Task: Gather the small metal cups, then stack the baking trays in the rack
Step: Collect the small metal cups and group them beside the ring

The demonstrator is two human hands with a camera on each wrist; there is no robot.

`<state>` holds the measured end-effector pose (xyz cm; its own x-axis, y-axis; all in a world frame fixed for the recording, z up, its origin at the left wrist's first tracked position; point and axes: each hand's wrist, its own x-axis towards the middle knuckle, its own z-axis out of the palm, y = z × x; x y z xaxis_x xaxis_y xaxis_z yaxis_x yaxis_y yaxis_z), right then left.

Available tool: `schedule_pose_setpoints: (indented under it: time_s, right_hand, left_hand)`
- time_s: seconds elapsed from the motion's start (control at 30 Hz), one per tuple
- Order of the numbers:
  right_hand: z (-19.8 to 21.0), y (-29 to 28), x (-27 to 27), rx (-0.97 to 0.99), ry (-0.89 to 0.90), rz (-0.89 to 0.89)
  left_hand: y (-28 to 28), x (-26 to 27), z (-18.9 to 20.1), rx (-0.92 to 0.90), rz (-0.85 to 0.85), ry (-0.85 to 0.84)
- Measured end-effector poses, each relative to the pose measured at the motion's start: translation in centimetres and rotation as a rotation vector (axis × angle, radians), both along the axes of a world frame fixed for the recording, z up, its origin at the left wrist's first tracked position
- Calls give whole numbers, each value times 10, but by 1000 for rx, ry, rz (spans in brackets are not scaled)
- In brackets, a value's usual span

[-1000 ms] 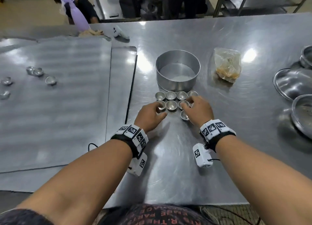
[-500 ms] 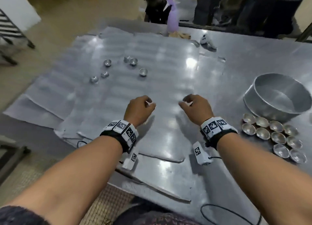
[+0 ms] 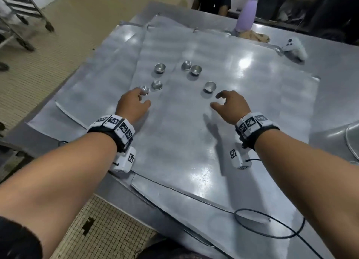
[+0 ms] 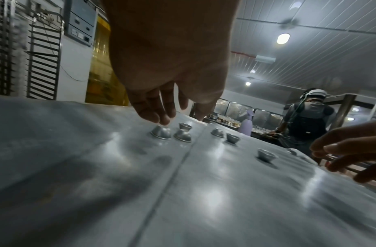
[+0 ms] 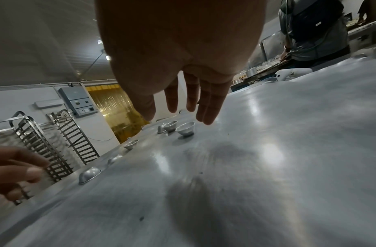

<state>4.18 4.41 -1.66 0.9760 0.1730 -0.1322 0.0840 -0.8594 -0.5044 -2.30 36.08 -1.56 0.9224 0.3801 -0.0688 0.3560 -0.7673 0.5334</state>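
Note:
Several small metal cups lie scattered on overlapping flat baking trays. My left hand reaches an upside-down cup at the left of the group, with straight fingertips at or just above its base. My right hand hovers just short of an upright cup, fingers spread and holding nothing above that cup. Other cups sit further away: one upside down, one upright, and a pair touching. A slotted tray rack stands on the floor at far left.
A purple spray bottle and a white controller sit at the table's far side, where people stand. The rim of a round pan shows at the right edge. A black cable loops near the front. The trays' left edges overhang toward the floor.
The view has swung left from the gathered cups by the round pan to the scattered ones. Both hands moved forward over the trays, and their curled fingers have opened out.

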Motion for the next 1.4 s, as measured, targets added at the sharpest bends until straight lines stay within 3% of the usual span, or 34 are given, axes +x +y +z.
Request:
schedule_pose_setpoints:
  time_s: [0.13,0.4,0.7,0.97,1.1,1.4]
  right_hand:
    - [-5,16,30,-27,15,2]
    - [-25,25,79,-85,79,63]
    - [-40,32,99,-166,79,94]
    - [-43,39,80,-107,75,15]
    - [-41,36,60,-56,82,8]
    - [-35,27,2,-43,127,16]
  left_hand:
    - [25,24,-6,-17,37,29]
    - [45,74,-33,30,-55,136]
    - [42,87,-47,103,-115,137]
    - [35,69,-37,-22,-42,-24]
    - [23,60,-29,-55,-120,-97]
    - [-16,18,-25,-12,-362,33]
